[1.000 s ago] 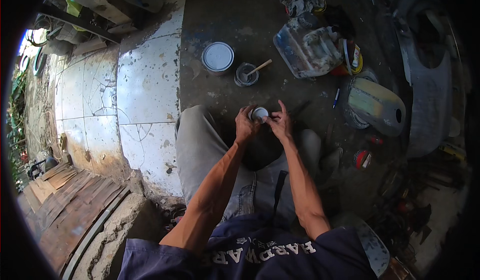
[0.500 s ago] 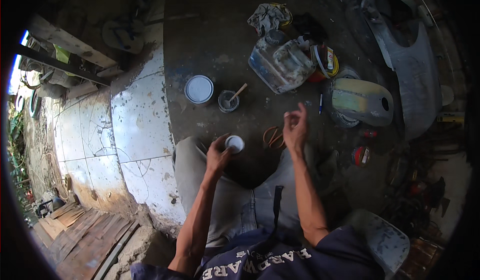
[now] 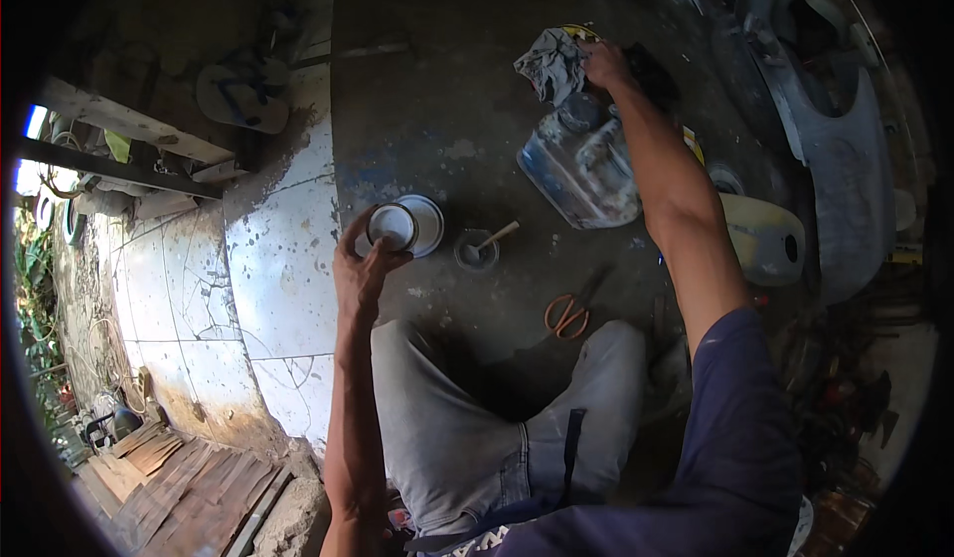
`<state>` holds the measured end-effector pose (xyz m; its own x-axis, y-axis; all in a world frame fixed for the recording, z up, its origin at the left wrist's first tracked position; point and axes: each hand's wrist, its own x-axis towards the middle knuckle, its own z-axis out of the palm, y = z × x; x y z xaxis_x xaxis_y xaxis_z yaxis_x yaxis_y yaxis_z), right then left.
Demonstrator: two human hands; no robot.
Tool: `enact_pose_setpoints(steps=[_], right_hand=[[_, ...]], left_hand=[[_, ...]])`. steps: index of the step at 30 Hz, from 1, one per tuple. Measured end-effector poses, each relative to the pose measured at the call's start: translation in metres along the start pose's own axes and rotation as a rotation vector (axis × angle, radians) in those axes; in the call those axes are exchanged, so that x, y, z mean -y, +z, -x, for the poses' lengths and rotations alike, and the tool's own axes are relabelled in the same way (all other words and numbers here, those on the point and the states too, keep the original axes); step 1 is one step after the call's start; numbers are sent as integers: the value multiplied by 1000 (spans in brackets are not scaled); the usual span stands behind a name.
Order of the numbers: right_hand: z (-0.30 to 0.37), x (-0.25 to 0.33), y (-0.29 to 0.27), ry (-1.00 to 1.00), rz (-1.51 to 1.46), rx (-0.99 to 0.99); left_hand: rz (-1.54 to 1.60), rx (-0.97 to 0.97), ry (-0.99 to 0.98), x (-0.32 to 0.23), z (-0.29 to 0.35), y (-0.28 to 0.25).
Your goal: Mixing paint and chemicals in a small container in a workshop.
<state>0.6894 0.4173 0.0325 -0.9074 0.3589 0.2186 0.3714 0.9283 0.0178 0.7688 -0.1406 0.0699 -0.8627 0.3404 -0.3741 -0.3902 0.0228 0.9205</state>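
My left hand (image 3: 363, 264) grips a small round can (image 3: 392, 227) with a dark rim and a pale inside, thumb and fingers on its sides. The can overlaps a larger round tin with a white top (image 3: 428, 223); whether they touch I cannot tell. My right arm stretches far forward, and my right hand (image 3: 604, 64) is at the right edge of a crumpled grey rag (image 3: 550, 66), its fingers closed on the cloth, tips partly hidden. Right of the tin stands a clear jar (image 3: 475, 255) with a wooden-handled brush (image 3: 499, 235) in it.
Orange-handled scissors (image 3: 566, 317) lie before my knees. A paint-stained jug (image 3: 576, 174) stands below my right forearm. Farther right are a yellowish rounded tank (image 3: 763, 239) and a large grey body panel (image 3: 845, 150). White tiles (image 3: 283, 249) cover the left side.
My left hand has carried the small can forward and left to the white-topped tin. My right hand has gone from above the scissors to the rag. The view has shifted slightly.
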Motion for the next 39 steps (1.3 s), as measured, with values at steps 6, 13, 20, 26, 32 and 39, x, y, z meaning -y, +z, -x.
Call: enact_pose_setpoints(steps=[6, 13, 20, 26, 32, 39], right_hand=[[10, 34, -21, 186, -196, 105], [14, 25, -48, 341, -125, 134], [109, 28, -121, 251, -461, 370], [225, 39, -149, 113, -516, 266], [229, 41, -135, 42, -237, 158], [275, 13, -178, 123, -273, 85]], left_hand=[[-58, -54, 8, 19, -3, -8], [-235, -232, -62, -8, 12, 16], [-459, -195, -65, 111, 95, 0], [-444, -113, 118, 165, 55, 93], [-596, -320, 422, 171, 22, 114], [-634, -282, 201, 160, 32, 130]])
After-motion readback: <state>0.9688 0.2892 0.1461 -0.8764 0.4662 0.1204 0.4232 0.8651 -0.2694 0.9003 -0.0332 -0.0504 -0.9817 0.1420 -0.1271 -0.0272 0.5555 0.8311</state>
